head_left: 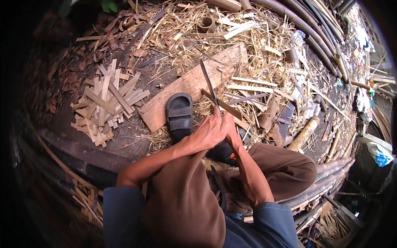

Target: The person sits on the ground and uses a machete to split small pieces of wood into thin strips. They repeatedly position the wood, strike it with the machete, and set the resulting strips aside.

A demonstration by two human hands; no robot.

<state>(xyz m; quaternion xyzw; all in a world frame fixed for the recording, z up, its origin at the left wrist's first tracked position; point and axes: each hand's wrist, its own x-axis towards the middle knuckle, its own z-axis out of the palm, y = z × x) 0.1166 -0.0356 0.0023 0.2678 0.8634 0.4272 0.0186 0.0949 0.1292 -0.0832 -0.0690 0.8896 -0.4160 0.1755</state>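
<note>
My left hand (207,129) and my right hand (228,125) are closed and pressed together over the gap between my legs. From between them a long, narrow knife (209,82) points up and away, its handle hidden in my right hand. A flat brown bamboo strip (232,109) crosses the blade's lower end, lying against the fingertips of my left hand. The overlapping fingers partly hide both grips. Just beyond, a wide wooden plank (178,93) lies aslant on the ground. My foot in a black sandal (179,110) rests against its near edge.
A pile of cut bamboo strips (108,101) lies left of the plank. Shavings (188,22) cover the ground ahead, around a short bamboo tube (206,25). Long poles (308,27) curve along the far right, and more poles (331,173) lie beside my right knee.
</note>
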